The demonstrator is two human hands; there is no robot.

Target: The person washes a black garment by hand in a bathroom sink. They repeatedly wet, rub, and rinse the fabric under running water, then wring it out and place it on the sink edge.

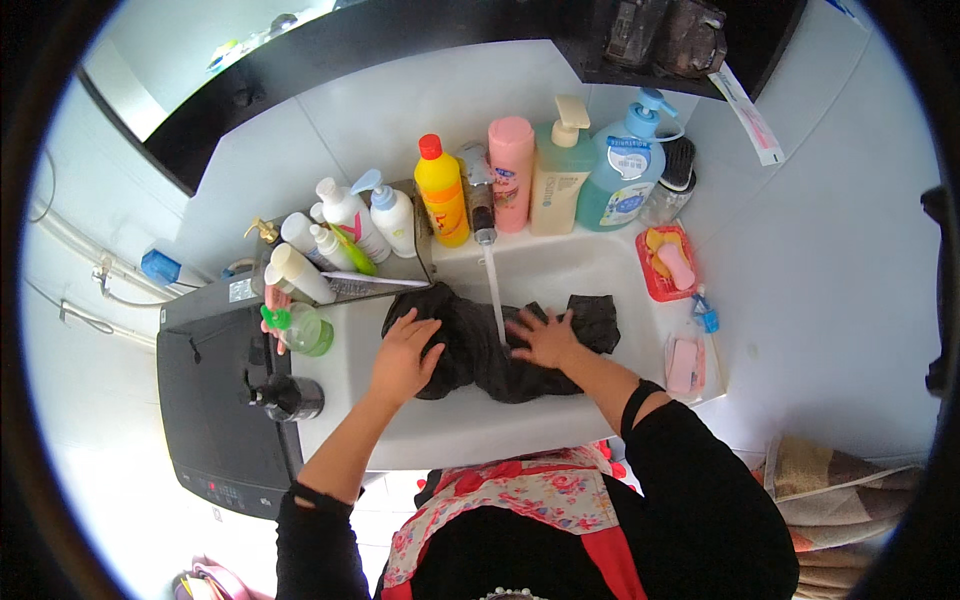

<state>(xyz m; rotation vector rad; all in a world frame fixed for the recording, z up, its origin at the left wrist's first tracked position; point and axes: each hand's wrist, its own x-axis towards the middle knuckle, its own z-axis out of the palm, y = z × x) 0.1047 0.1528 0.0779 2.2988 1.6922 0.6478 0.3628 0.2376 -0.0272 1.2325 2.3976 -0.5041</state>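
A dark cloth garment [517, 375] lies spread in the white sink basin [555, 270], looking wet where the water lands. From the faucet [484, 217] a stream of water [493, 285] runs down onto it between my hands. My left hand [409, 356] rests on the garment's left part with its fingers apart. On the right part, my right hand [547, 337] is spread over the cloth, slightly blurred. Neither hand grips the cloth. One dark end of the garment sticks out to the right of my right hand.
Behind the basin stand a yellow bottle [442, 195], a pink bottle [511, 172] and pump bottles [622, 165]. A caddy [375, 289] of bottles is at left, near a green-topped dispenser [307, 330] and a black washing machine [217, 390]. Soap dishes [646, 277] line the right rim.
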